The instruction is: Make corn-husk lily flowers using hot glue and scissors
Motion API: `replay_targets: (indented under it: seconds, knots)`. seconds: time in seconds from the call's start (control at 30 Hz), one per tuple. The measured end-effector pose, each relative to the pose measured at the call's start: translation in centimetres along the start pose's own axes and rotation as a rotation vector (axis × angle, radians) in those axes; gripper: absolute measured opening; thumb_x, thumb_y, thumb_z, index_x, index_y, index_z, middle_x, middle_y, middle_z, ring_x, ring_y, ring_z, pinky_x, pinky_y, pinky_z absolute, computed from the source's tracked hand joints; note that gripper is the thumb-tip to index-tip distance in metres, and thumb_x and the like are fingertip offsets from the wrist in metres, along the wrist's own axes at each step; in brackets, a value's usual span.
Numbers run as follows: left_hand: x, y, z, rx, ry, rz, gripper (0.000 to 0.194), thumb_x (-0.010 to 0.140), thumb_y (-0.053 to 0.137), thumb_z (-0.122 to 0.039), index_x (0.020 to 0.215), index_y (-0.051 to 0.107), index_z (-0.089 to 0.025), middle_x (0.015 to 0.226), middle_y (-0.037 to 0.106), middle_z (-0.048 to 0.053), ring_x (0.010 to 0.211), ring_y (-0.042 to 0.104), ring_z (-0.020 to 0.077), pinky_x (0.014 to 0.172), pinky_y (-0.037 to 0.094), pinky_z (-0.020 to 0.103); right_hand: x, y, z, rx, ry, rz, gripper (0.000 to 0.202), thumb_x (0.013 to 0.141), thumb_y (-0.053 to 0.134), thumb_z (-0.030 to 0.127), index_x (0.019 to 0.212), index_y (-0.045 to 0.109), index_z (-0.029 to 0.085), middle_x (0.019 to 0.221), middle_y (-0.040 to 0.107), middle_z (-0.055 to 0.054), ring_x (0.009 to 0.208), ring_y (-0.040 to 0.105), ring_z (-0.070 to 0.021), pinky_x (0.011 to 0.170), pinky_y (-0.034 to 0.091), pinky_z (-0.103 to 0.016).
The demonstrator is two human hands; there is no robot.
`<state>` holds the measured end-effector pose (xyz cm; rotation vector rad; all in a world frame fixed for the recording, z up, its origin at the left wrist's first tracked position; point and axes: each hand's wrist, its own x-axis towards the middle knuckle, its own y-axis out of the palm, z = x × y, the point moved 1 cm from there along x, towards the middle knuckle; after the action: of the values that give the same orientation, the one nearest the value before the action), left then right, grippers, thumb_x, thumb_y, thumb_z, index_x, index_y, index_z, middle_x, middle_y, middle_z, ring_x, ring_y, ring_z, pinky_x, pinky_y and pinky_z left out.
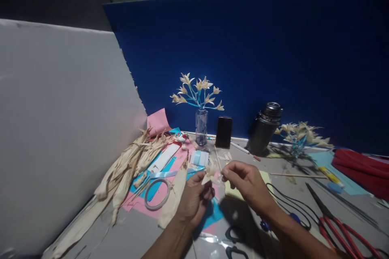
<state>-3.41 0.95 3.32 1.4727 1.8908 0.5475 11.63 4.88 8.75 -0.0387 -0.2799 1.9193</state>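
Note:
A small cream flower (210,171), with petals that look like dried corn husk, is pinched in the fingers of my left hand (194,198). Close on its right side, the thumb and forefinger of my right hand (247,184) are pressed together. What they grip is too small to make out; a pale sliver shows between the two hands. Under and behind my left hand lie a broad husk piece (174,198) and a roll of tape (157,194). Black-handled scissors (235,234) lie below the hands, and a yellow pad (234,192) is partly hidden by my right hand.
Dried husks (121,186) are heaped at left over pink and blue paper. A glass vase (201,127) with similar flowers, a phone (224,132) and a flask (263,129) stand at the back. Right are large red-handled scissors (337,226), black cord (291,202) and another flower bunch (304,135).

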Motion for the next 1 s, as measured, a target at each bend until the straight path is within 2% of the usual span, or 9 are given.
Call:
replay_targets:
  seconds: [0.17, 0.37, 0.53, 0.73, 0.83, 1.0]
  knots:
    - [0.1, 0.0, 0.1, 0.004, -0.004, 0.048, 0.026, 0.063, 0.083, -0.020, 0.075, 0.061, -0.015, 0.043, 0.044, -0.009, 0.040, 0.030, 0.0032, 0.048, 0.033, 0.019, 0.2, -0.3, 0.0, -0.025, -0.012, 0.009, 0.032, 0.086, 0.061, 0.044, 0.072, 0.067, 0.016, 0.069, 0.065, -0.004, 0.062, 0.052, -0.0147, 0.058, 0.040, -0.026]
    - [0.2, -0.2, 0.2, -0.071, -0.072, 0.011, 0.040, 0.055, 0.082, -0.009, 0.087, 0.059, -0.016, 0.062, 0.058, -0.004, 0.050, 0.046, 0.0062, 0.052, 0.035, 0.019, 0.2, -0.2, 0.1, -0.077, -0.056, 0.052, 0.031, 0.086, 0.061, 0.042, 0.072, 0.068, 0.016, 0.068, 0.065, -0.003, 0.061, 0.053, -0.0142, 0.057, 0.042, -0.025]
    - [-0.1, 0.1, 0.1, -0.095, -0.088, 0.078, 0.037, 0.058, 0.083, -0.010, 0.085, 0.058, -0.014, 0.065, 0.057, -0.003, 0.048, 0.040, 0.0032, 0.050, 0.032, 0.018, 0.3, -0.2, -0.1, -0.102, -0.065, 0.087, 0.026, 0.086, 0.061, 0.038, 0.074, 0.069, 0.017, 0.069, 0.066, -0.002, 0.063, 0.055, -0.0145, 0.060, 0.043, -0.025]
    - [0.2, -0.2, 0.5, -0.119, -0.139, 0.169, 0.036, 0.059, 0.087, -0.013, 0.083, 0.060, -0.013, 0.050, 0.042, -0.010, 0.045, 0.029, 0.0021, 0.047, 0.028, 0.016, 0.2, 0.5, -0.8, -0.154, -0.060, 0.135, 0.013, 0.083, 0.062, 0.028, 0.083, 0.069, 0.018, 0.078, 0.069, -0.002, 0.072, 0.060, -0.0168, 0.066, 0.046, -0.026]
    - [0.2, -0.3, 0.7, -0.138, -0.154, 0.182, 0.034, 0.060, 0.089, -0.018, 0.076, 0.060, -0.012, 0.052, 0.045, -0.008, 0.047, 0.034, 0.0028, 0.048, 0.031, 0.016, -0.1, 0.9, -0.8, -0.181, -0.056, 0.122, 0.009, 0.081, 0.061, 0.026, 0.080, 0.067, 0.018, 0.073, 0.066, -0.001, 0.067, 0.058, -0.0160, 0.062, 0.044, -0.025]
    - [0.1, -0.2, 0.7, -0.145, -0.181, 0.153, 0.040, 0.054, 0.092, -0.012, 0.083, 0.065, -0.012, 0.055, 0.052, -0.006, 0.046, 0.037, 0.0020, 0.047, 0.031, 0.015, -0.2, 1.4, -0.4, -0.220, -0.098, 0.084, 0.010, 0.078, 0.061, 0.023, 0.069, 0.062, 0.019, 0.065, 0.061, 0.001, 0.062, 0.054, -0.0145, 0.059, 0.041, -0.024]
